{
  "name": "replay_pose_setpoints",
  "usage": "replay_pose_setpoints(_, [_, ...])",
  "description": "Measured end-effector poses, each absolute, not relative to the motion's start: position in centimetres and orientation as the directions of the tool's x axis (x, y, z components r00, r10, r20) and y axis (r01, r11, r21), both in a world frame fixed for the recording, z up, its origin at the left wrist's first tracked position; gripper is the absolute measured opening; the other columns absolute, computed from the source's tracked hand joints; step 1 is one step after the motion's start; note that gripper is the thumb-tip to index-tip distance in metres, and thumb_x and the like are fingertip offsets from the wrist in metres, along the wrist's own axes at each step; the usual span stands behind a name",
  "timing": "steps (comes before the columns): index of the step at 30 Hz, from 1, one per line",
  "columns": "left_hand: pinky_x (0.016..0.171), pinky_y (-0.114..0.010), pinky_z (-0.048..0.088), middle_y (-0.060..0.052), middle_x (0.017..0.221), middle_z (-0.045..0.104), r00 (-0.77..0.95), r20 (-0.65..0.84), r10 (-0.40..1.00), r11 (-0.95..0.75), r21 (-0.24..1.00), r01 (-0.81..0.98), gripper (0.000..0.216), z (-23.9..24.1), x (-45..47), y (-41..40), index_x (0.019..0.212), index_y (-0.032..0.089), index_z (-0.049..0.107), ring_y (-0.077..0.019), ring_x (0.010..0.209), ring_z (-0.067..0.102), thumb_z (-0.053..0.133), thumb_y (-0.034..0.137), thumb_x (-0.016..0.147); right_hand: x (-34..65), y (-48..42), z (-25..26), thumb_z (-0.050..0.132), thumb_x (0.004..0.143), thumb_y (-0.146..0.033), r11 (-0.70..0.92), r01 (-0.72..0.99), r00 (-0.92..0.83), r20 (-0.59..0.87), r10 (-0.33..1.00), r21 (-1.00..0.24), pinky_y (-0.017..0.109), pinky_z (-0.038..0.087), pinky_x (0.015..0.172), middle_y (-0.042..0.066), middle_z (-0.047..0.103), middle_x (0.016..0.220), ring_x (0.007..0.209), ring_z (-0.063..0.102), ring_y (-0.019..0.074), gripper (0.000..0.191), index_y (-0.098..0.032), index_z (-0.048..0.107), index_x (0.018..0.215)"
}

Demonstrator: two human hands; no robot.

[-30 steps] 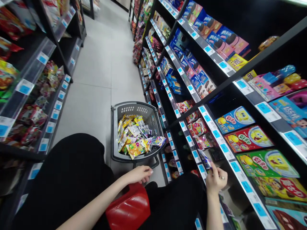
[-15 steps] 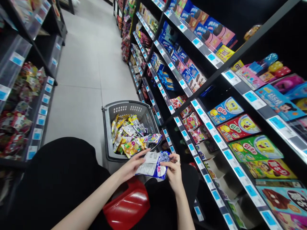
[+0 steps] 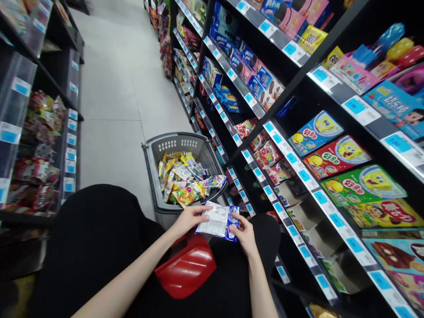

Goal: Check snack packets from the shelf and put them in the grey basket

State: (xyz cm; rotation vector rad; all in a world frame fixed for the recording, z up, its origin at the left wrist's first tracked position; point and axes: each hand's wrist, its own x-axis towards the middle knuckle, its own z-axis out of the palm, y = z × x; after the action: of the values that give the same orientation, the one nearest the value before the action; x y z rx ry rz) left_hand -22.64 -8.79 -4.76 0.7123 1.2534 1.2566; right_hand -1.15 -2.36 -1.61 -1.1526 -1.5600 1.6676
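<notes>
Between both hands is a blue and white snack packet (image 3: 217, 221), its printed back face turned up. My left hand (image 3: 189, 220) pinches the packet's left end, thumb on top. My right hand (image 3: 244, 232) grips the blue right end between thumb and fingers. Just beyond the hands stands a grey shopping basket (image 3: 153, 176) with perforated walls. Many small yellow, orange and purple candy packets (image 3: 188, 179) lie heaped in it. Below my wrists, between my black-clad knees, is a glossy red plastic piece (image 3: 187, 269); what it belongs to is hidden.
On the right rise black shelves (image 3: 298, 172) with price tags, holding snack boxes (image 3: 338, 157) and candy bags. A shelf on the left holds wrapped sweets (image 3: 41, 154). A grey tiled aisle floor (image 3: 109, 88) runs ahead between them.
The view has shifted a little, so the shelves sit differently in frame. Both hands still hold the packet, and the fingers of my right hand have moved slightly along its end.
</notes>
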Motion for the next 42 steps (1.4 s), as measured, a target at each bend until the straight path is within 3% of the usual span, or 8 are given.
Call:
replay_pose_setpoints(5, [0.069, -0.031, 0.05, -0.008, 0.095, 0.069, -0.077, -0.275, 0.958, 0.243, 0.926, -0.289, 0.055, -4.5, -22.5, -9.0, 0.107, 0.012, 0.063, -0.0216, 0.08, 0.061, 0.073, 0.027, 0.054, -0.9, -2.0, -2.2, 0.074, 0.06, -0.031, -0.101, 0.212, -0.386, -0.178, 0.905, -0.972, 0.031, 0.05, 0.06, 0.005, 0.07, 0.078, 0.062, 0.061, 0.0178, 0.041, -0.017, 0.068, 0.098])
replay_pose_setpoints(8, [0.068, -0.03, 0.05, -0.008, 0.095, 0.069, -0.061, -0.299, 0.952, 0.265, 0.909, -0.323, 0.062, -4.6, -22.3, -8.9, 0.111, 0.011, 0.06, -0.0206, 0.079, 0.062, 0.074, 0.024, 0.051, -0.8, -2.1, -2.4, 0.072, 0.062, -0.031, -0.042, 0.269, -0.351, -0.138, 0.926, -0.962, 0.032, 0.05, 0.062, 0.005, 0.071, 0.078, 0.065, 0.061, 0.019, 0.034, -0.017, 0.071, 0.093])
replay_pose_setpoints(13, [0.069, -0.029, 0.049, -0.005, 0.091, 0.07, -0.172, -0.268, 0.948, 0.245, 0.958, -0.148, 0.044, -5.1, -22.2, -8.9, 0.099, 0.012, 0.068, -0.0208, 0.077, 0.061, 0.07, 0.031, 0.059, -1.2, -2.5, -2.4, 0.064, 0.071, -0.034, 0.091, 0.358, -0.349, -0.042, 0.936, -0.929, 0.03, 0.047, 0.065, 0.004, 0.07, 0.076, 0.07, 0.062, 0.0207, 0.017, -0.02, 0.072, 0.078])
replay_pose_setpoints(19, [0.075, -0.027, 0.046, -0.005, 0.09, 0.069, -0.228, -0.084, 0.97, 0.108, 0.99, 0.094, 0.025, -5.5, -21.9, -9.2, 0.084, 0.016, 0.072, -0.0197, 0.081, 0.061, 0.062, 0.035, 0.071, -1.9, -2.4, -2.9, 0.053, 0.078, -0.037, 0.136, 0.435, -0.336, -0.021, 0.942, -0.89, 0.023, 0.038, 0.055, -0.002, 0.056, 0.06, 0.057, 0.05, 0.0136, 0.022, -0.018, 0.058, 0.069])
replay_pose_setpoints(24, [0.071, -0.024, 0.044, -0.005, 0.083, 0.068, -0.225, -0.008, 0.974, 0.047, 0.984, 0.172, 0.024, -5.0, -21.4, -9.2, 0.074, 0.015, 0.07, -0.0176, 0.077, 0.059, 0.055, 0.035, 0.076, -2.2, -2.4, -3.8, 0.047, 0.081, -0.041, 0.119, 0.471, -0.306, -0.036, 0.951, -0.874, 0.021, 0.033, 0.051, -0.004, 0.047, 0.056, 0.054, 0.044, 0.0124, 0.026, -0.019, 0.05, 0.067])
replay_pose_setpoints(28, [0.062, -0.023, 0.04, -0.001, 0.067, 0.063, -0.228, -0.041, 0.973, 0.097, 0.967, 0.237, 0.029, -4.9, -21.5, -9.1, 0.069, 0.014, 0.067, -0.015, 0.065, 0.055, 0.052, 0.037, 0.076, -2.4, -2.2, -4.3, 0.049, 0.079, -0.044, 0.039, 0.41, -0.279, -0.084, 0.957, -0.911, 0.021, 0.034, 0.05, -0.004, 0.046, 0.054, 0.052, 0.043, 0.0118, 0.029, -0.019, 0.049, 0.065])
replay_pose_setpoints(35, [0.064, -0.022, 0.04, -0.001, 0.073, 0.066, -0.165, -0.103, 0.981, 0.134, 0.972, 0.192, 0.028, -4.7, -21.7, -9.3, 0.076, 0.015, 0.065, -0.0155, 0.069, 0.055, 0.05, 0.038, 0.077, -2.3, -1.7, -3.2, 0.058, 0.072, -0.044, -0.03, 0.256, -0.312, -0.112, 0.944, -0.966, 0.021, 0.036, 0.049, -0.004, 0.049, 0.055, 0.052, 0.045, 0.0111, 0.028, -0.018, 0.051, 0.063])
replay_pose_setpoints(42, [0.044, -0.018, 0.031, 0.007, 0.051, 0.051, -0.176, -0.199, 0.964, 0.194, 0.98, -0.041, 0.026, -4.6, -22.0, -9.5, 0.09, 0.018, 0.052, -0.0084, 0.045, 0.045, 0.058, 0.037, 0.073, -2.3, -2.3, -1.9, 0.062, 0.069, -0.041, -0.153, 0.163, -0.366, -0.204, 0.908, -0.975, 0.02, 0.029, 0.041, -0.008, 0.043, 0.05, 0.039, 0.035, 0.0074, 0.027, -0.02, 0.05, 0.08])
